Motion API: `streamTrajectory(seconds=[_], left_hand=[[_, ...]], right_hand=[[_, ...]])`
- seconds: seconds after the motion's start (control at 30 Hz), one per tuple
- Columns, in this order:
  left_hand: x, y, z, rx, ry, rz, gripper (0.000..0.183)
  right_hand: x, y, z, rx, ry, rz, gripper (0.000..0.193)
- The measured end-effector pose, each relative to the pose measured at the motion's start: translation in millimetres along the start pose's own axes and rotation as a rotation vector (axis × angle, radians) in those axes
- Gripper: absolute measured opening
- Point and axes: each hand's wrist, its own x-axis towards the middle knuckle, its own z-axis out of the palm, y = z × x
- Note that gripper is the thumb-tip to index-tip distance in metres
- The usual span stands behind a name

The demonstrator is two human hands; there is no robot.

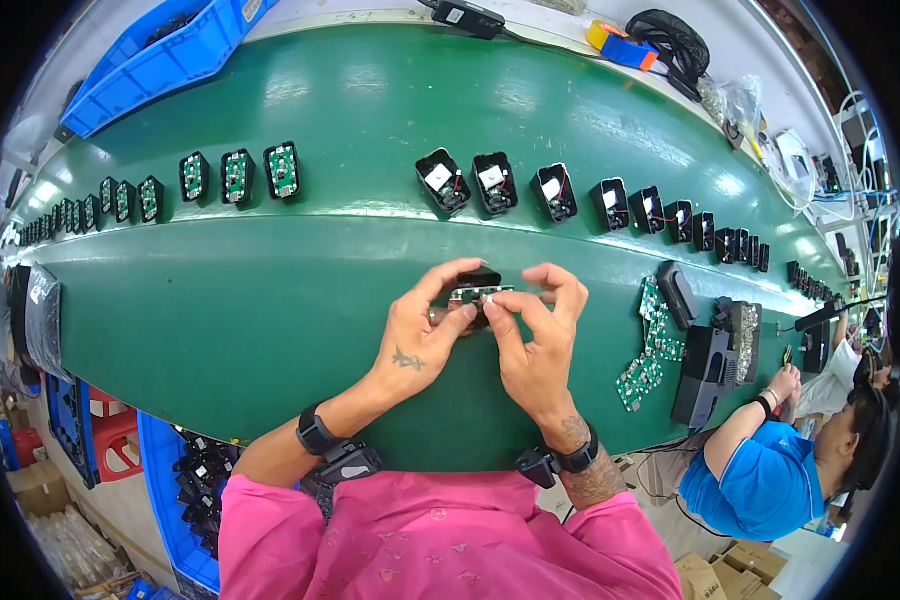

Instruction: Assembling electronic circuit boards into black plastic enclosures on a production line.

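Note:
My left hand [420,335] is closed around a small black plastic housing [483,275] at the middle of the bench. A green circuit board [464,295] shows at the housing's near side, between my two hands. The thumb and index finger of my right hand [536,335] pinch together at the board's edge. Something tiny and whitish shows at those fingertips; I cannot make out what it is. The other right fingers are raised and curled. Fingers hide most of the board and the housing's lower part.
Black housings with boards [237,177] line the left of the green bench [270,290]; housings with white parts and red wires [494,183] line the right. Loose circuit boards [654,330] lie at right, near a black device [703,375]. A person in blue [770,480] sits beyond.

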Motion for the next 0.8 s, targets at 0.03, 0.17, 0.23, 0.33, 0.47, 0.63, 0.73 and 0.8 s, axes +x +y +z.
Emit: streamTrajectory(seconds=[0.03,0.17,0.23,0.33,0.47,0.63,0.73,0.8], left_hand=[[-0.5,3.5,2.6,-0.028,0.058,0.012,0.043],[-3.7,4.0,9.2,0.094,0.102,0.133,0.044],[-4.5,3.7,10.9,0.078,0.156,0.132,0.045],[-6.2,2.2,10.1,0.134,0.136,0.166,0.045],[-6.1,1.5,10.4,0.136,0.147,0.166,0.045],[-4.3,1.7,9.2,0.223,0.094,0.211,0.052],[-2.8,1.4,8.9,0.195,0.077,0.184,0.055],[-2.6,1.5,8.8,0.219,0.061,0.176,0.054]], right_hand=[[1.1,-3.2,-1.2,-0.025,0.03,-0.045,0.011],[5.3,-1.4,4.4,0.244,0.019,-0.087,0.005],[5.1,-1.9,1.6,0.257,-0.016,-0.083,0.005],[4.5,-2.0,1.7,0.261,-0.042,-0.105,0.005],[2.4,-0.1,-0.2,0.205,-0.02,-0.08,0.004],[0.9,3.0,-3.5,0.197,-0.097,-0.068,0.004],[1.0,5.0,-8.2,0.225,-0.158,0.008,0.003],[1.2,7.2,-10.2,0.238,-0.184,0.046,0.003]])
